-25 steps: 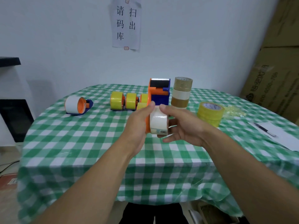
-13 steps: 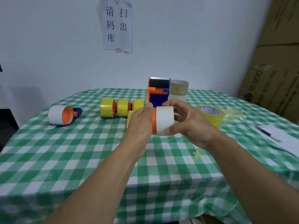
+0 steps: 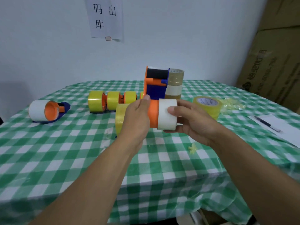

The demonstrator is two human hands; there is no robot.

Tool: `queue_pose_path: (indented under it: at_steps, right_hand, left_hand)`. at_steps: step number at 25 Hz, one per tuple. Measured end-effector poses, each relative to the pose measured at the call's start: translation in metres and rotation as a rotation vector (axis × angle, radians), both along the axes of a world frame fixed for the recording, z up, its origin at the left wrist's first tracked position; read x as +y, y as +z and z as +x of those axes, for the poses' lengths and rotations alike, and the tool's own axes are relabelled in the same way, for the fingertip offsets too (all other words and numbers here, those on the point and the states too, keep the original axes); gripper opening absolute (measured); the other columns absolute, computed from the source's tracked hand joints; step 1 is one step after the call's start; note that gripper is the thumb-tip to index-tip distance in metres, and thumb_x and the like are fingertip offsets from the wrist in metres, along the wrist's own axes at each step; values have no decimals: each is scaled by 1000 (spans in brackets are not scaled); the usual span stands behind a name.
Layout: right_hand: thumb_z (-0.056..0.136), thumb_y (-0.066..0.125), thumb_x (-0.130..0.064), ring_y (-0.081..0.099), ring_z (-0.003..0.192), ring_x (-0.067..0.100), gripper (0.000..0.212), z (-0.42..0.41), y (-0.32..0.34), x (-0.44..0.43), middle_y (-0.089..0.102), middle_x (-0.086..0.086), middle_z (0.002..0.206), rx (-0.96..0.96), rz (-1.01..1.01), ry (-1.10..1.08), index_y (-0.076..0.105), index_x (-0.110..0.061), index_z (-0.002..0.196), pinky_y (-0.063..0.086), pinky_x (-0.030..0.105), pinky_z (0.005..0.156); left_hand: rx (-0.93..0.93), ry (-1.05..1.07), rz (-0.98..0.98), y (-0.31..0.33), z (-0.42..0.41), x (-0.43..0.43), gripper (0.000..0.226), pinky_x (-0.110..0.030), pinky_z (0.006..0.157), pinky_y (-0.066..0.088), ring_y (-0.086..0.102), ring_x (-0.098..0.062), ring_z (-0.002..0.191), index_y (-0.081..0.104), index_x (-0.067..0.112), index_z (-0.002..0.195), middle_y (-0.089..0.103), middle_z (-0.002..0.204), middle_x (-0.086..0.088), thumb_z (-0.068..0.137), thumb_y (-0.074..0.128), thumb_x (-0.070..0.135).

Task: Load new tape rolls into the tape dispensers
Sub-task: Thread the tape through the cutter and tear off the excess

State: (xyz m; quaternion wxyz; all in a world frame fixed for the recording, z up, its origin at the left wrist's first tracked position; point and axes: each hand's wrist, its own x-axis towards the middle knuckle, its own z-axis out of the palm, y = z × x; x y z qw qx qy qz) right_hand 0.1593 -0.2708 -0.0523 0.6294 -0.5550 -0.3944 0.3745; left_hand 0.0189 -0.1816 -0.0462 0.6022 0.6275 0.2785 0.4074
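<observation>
White tape roll (image 3: 167, 116), held in the air just above the bench (image 3: 81, 151), sits on the outer end of an orange dispenser hub (image 3: 153, 113). The right hand (image 3: 191, 122) has its grip clamped on the roll, thumb on the outer face and fingers beneath. The left hand (image 3: 136, 117) has its grip wrapped round the hub's other end. Compared with one second ago, a wider orange band shows between hand and roll, so the roll is probably not fully seated; the direction of travel cannot be told. Behind stand an upright orange-and-blue dispenser (image 3: 156, 85), a row of yellow rolls (image 3: 112, 101) and a loaded white dispenser (image 3: 43, 111).
</observation>
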Motion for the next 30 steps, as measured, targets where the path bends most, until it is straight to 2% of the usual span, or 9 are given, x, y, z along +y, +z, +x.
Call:
queue_pose_path:
  at_steps: [4, 6, 9, 11, 13, 18, 22, 27, 30]
  right_hand:
    - [85, 69, -1, 71, 107, 27, 40, 5, -1, -4, 71, 12, 121, 10, 73, -11, 65, -13, 123, 60, 48, 87]
    - [87, 68, -2, 71, 105, 28, 36, 5, -2, -2, 70, 14, 121, -11, 52, -41, 66, -13, 121, 60, 50, 87]
    - [94, 64, -17, 72, 97, 30, 24, 3, -2, 0, 71, 17, 116, -29, -35, -90, 67, -13, 117, 62, 52, 80]
    - [99, 55, -39, 72, 89, 32, 35, 2, -3, 1, 72, 19, 108, 42, -84, -86, 66, -13, 118, 61, 45, 68]
    - [97, 53, -53, 72, 85, 34, 48, 2, -6, 2, 73, 21, 103, 44, -121, -132, 67, -12, 118, 58, 40, 64]
    - [97, 53, -55, 71, 75, 29, 47, 15, 2, 2, 73, 20, 102, -24, -120, -273, 67, -15, 117, 55, 36, 59]
    - [93, 60, -57, 70, 75, 22, 45, 30, 17, 4, 76, 9, 94, -143, -193, -349, 71, -16, 107, 53, 32, 64]
    - [77, 82, -49, 63, 93, 14, 62, 49, 30, 27, 63, -1, 110, -464, -291, -418, 58, -17, 125, 49, 27, 67]
    - [79, 85, -34, 54, 79, 4, 38, 54, 35, 44, 54, -12, 89, -614, -332, -368, 53, -22, 97, 42, 22, 61]
  left_hand:
    - [9, 0, -11, 3, 5, -3, 41, -37, 78, 56, 65, -16, 75, 69, 11, 98, 72, 96, -13, 106, 41, 40]
    - [8, 0, -22, 1, 7, -2, 47, -44, 82, 55, 63, -22, 79, 67, 2, 105, 70, 102, -22, 106, 41, 41]
    - [12, 29, -25, -4, 7, -2, 47, -47, 81, 54, 61, -28, 78, 64, 0, 101, 67, 94, -21, 106, 42, 42]
    - [-31, 27, -4, -6, 5, 0, 47, -41, 75, 57, 66, -29, 73, 63, -1, 98, 72, 86, -16, 107, 40, 39]
    - [-100, -3, -25, -1, 3, 1, 44, -34, 67, 60, 70, -23, 65, 66, 1, 100, 75, 77, -11, 108, 38, 34]
    - [-81, -33, -39, 2, 0, 6, 35, -43, 77, 60, 71, -22, 64, 64, 11, 99, 75, 72, -7, 108, 38, 34]
    - [-77, -54, -86, -3, 2, 7, 35, -43, 75, 59, 70, -22, 63, 64, 10, 102, 75, 72, -8, 108, 40, 34]
    - [-83, -72, -122, -8, 16, 12, 29, -40, 73, 58, 70, -23, 62, 64, 6, 105, 74, 71, -9, 104, 49, 31]
    - [-78, -69, -128, -13, 23, 15, 17, -37, 67, 58, 70, -22, 62, 63, 8, 103, 74, 70, -8, 102, 53, 23]
